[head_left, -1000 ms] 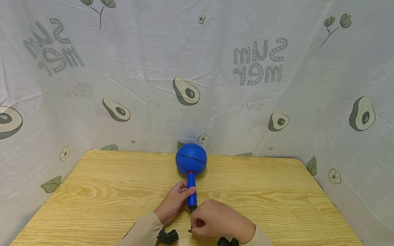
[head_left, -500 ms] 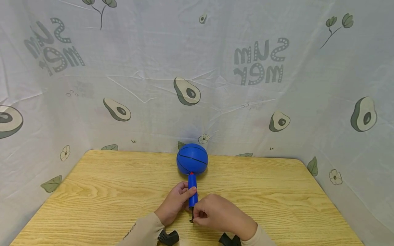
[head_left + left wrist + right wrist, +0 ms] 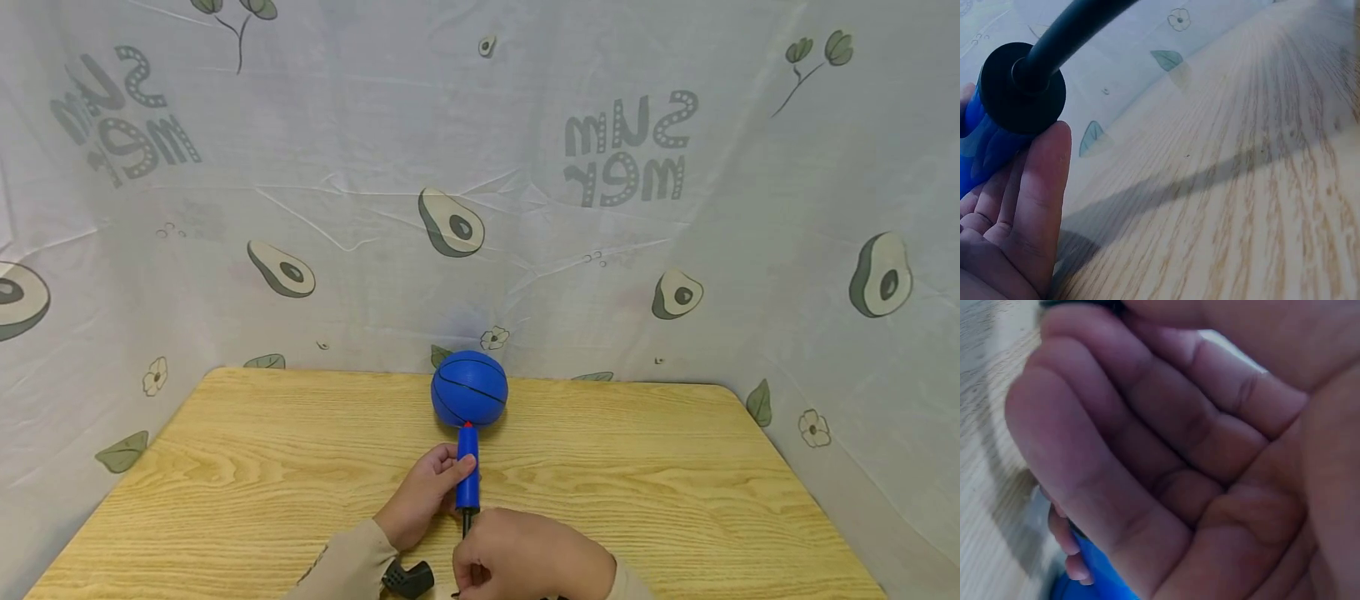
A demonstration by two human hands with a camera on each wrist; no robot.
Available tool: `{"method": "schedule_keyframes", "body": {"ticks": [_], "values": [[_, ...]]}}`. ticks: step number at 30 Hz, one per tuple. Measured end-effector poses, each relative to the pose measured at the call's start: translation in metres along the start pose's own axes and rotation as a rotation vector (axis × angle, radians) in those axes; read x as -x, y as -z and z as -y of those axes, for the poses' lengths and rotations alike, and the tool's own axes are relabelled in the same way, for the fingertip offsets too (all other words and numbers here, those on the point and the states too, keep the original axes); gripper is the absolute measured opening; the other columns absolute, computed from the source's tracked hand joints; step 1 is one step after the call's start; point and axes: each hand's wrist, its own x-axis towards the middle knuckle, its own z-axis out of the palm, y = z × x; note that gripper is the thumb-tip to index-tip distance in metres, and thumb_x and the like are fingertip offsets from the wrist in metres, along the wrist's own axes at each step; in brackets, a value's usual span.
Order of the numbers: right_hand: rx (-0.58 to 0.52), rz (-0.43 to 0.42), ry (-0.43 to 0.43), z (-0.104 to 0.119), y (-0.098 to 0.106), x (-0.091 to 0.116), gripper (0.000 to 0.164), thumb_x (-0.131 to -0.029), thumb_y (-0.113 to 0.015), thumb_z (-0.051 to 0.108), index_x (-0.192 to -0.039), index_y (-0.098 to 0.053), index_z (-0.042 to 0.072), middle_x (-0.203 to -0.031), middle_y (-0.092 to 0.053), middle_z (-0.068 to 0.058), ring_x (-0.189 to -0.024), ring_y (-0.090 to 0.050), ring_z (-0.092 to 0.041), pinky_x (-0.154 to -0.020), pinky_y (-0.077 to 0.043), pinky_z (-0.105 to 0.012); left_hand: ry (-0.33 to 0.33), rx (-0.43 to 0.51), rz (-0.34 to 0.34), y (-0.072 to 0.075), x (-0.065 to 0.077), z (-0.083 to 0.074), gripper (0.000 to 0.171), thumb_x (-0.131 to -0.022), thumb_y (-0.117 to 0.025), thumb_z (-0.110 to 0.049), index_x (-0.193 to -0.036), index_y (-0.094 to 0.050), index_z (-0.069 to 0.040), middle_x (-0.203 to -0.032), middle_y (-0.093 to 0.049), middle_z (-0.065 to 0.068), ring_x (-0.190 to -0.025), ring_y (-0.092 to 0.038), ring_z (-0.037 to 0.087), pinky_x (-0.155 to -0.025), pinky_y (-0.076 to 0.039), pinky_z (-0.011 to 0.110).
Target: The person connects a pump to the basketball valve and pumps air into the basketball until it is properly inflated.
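A blue ball (image 3: 469,388) with black seam lines sits at the back of the table. Pointing at its near side is a blue hand pump (image 3: 468,467), whose red tip meets the ball in the head view. My left hand (image 3: 423,496) grips the pump's barrel, thumb on top. The left wrist view shows the black end cap (image 3: 1007,103) and the black pump rod (image 3: 1079,31) coming out of it. My right hand (image 3: 525,554) grips the rod's handle end with curled fingers, hiding most of it. A dark piece of the handle (image 3: 1082,302) shows above those fingers.
The wooden table (image 3: 660,467) reaches out on both sides of the hands. A pale cloth with avocado prints (image 3: 452,223) hangs behind and beside it. A black wrist device (image 3: 408,578) sits at the left sleeve (image 3: 348,560).
My right hand first pushed the pump handle toward the ball, then drew it back toward me, baring more rod. My left hand, the barrel and the ball stay nearly in place.
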Motion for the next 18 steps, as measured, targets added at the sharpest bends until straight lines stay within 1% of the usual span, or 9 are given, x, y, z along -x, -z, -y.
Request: {"method": "schedule_keyframes", "body": {"ticks": [5,8,11,14,18], "values": [[0.002,0.029,-0.022,0.007,0.001,0.003,0.010,-0.094,-0.076,0.025,-0.085,-0.076,0.021,-0.070,-0.056,0.026,-0.061,-0.046,0.016,-0.058,-0.042,-0.005,0.001,0.006,0.001,0.001,-0.001,0.001,0.046,-0.104,-0.064,-0.036,-0.127,-0.050,0.001,-0.103,-0.068,0.008,-0.077,-0.066,0.013,-0.063,-0.055,0.027],[0.006,0.030,-0.030,0.009,0.002,0.004,0.010,-0.094,-0.076,0.026,-0.085,-0.075,0.022,-0.071,-0.056,0.026,-0.063,-0.047,0.016,-0.059,-0.042,-0.005,-0.002,0.017,0.000,0.002,-0.001,0.001,0.044,-0.104,-0.064,-0.035,-0.125,-0.050,0.001,-0.103,-0.068,0.008,-0.076,-0.066,0.013,-0.062,-0.055,0.027],[-0.021,0.004,-0.027,0.007,0.002,0.004,0.012,-0.095,-0.075,0.025,-0.083,-0.075,0.021,-0.071,-0.058,0.026,-0.063,-0.047,0.018,-0.060,-0.043,-0.005,-0.006,0.028,-0.006,0.001,0.000,0.000,0.041,-0.105,-0.064,-0.033,-0.124,-0.050,0.001,-0.100,-0.068,0.006,-0.075,-0.067,0.013,-0.061,-0.055,0.027],[-0.021,-0.044,-0.025,0.003,0.003,0.005,0.012,-0.095,-0.076,0.022,-0.083,-0.076,0.021,-0.071,-0.060,0.025,-0.062,-0.046,0.020,-0.059,-0.044,-0.004,-0.010,0.033,-0.007,-0.001,0.000,-0.001,0.039,-0.105,-0.064,-0.031,-0.124,-0.049,0.000,-0.097,-0.067,0.004,-0.074,-0.067,0.012,-0.060,-0.056,0.026],[-0.017,-0.100,-0.115,-0.002,0.007,0.005,0.012,-0.092,-0.079,0.018,-0.081,-0.076,0.021,-0.069,-0.059,0.024,-0.060,-0.048,0.016,-0.058,-0.044,-0.006,-0.006,0.042,-0.010,-0.002,0.000,-0.002,0.039,-0.105,-0.064,-0.030,-0.124,-0.048,0.001,-0.095,-0.066,0.001,-0.077,-0.066,0.012,-0.062,-0.056,0.026]]}}
